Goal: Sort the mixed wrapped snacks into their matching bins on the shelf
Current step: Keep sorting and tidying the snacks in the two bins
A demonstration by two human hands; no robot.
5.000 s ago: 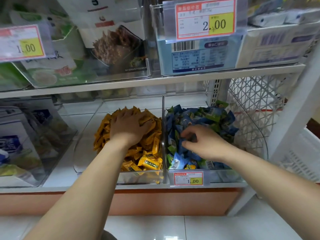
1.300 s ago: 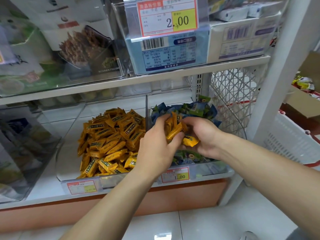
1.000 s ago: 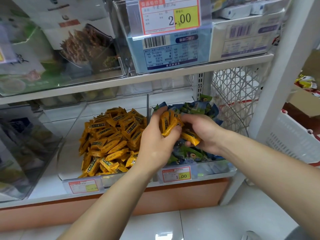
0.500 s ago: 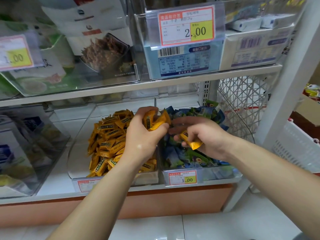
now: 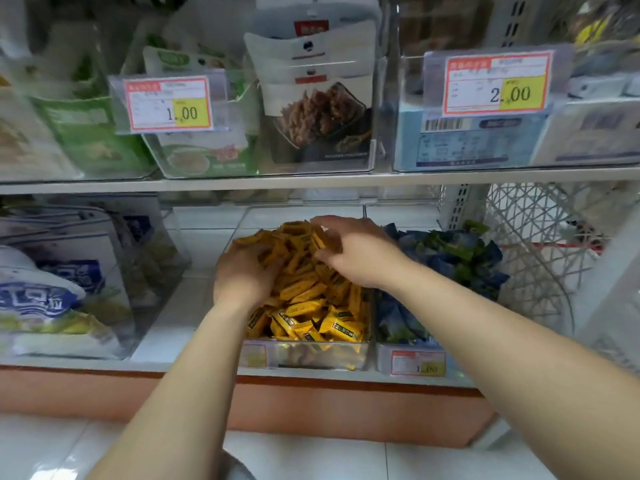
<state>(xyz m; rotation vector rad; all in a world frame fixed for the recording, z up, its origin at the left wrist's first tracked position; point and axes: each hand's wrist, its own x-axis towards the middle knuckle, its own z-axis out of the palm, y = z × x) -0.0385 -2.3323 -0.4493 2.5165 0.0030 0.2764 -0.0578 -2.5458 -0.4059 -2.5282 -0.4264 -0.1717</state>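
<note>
Left hand [image 5: 242, 275]: fingertips buried in yellow snacks [image 5: 311, 306], grip unclear. Price tag [image 5: 254, 355] on their bin [image 5: 322, 356]: blurred, unreadable. Bags [image 5: 41, 296] far left: cut by frame edge, print smeared.

Pairs everywhere, and two heaps beyond counting.
Two hands: left hand [image 5: 242, 278], right hand [image 5: 356, 254]. Two clear bins: left bin [image 5: 346, 355] of yellow wrapped snacks [image 5: 311, 306], right bin [image 5: 382, 358] of blue-green wrapped snacks [image 5: 446, 251], each pile too many to count. Four price tags: upper 1.00 tag [image 5: 169, 103] and 2.00 tag [image 5: 497, 84] above; left-bin tag [image 5: 254, 355] and right-bin tag [image 5: 417, 363] below.
</note>
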